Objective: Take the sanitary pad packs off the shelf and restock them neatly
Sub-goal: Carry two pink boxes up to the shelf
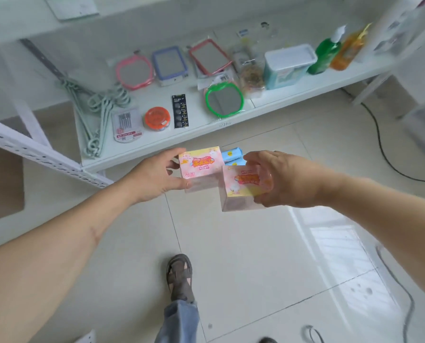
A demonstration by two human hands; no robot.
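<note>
Left hand (154, 177), fingers curled round pink pad pack (200, 167); right hand (278, 179), fingers gripping second pink pack (243, 188); blue packs (232, 157) behind, below shelf (181, 142).

White metal shelf (293, 91) runs across the upper frame, holding framed mirrors, hangers, bottles, a lidded tub. Second shelf board (21, 18) above it. Perforated white upright (41, 157) at the shelf's left end. Glossy pale floor tiles (243, 243) below the shelf, dark grout lines, bright window glare (335, 253) reflected lower right. Black cable (379, 144) snakes over the floor right of the shelf.
</note>
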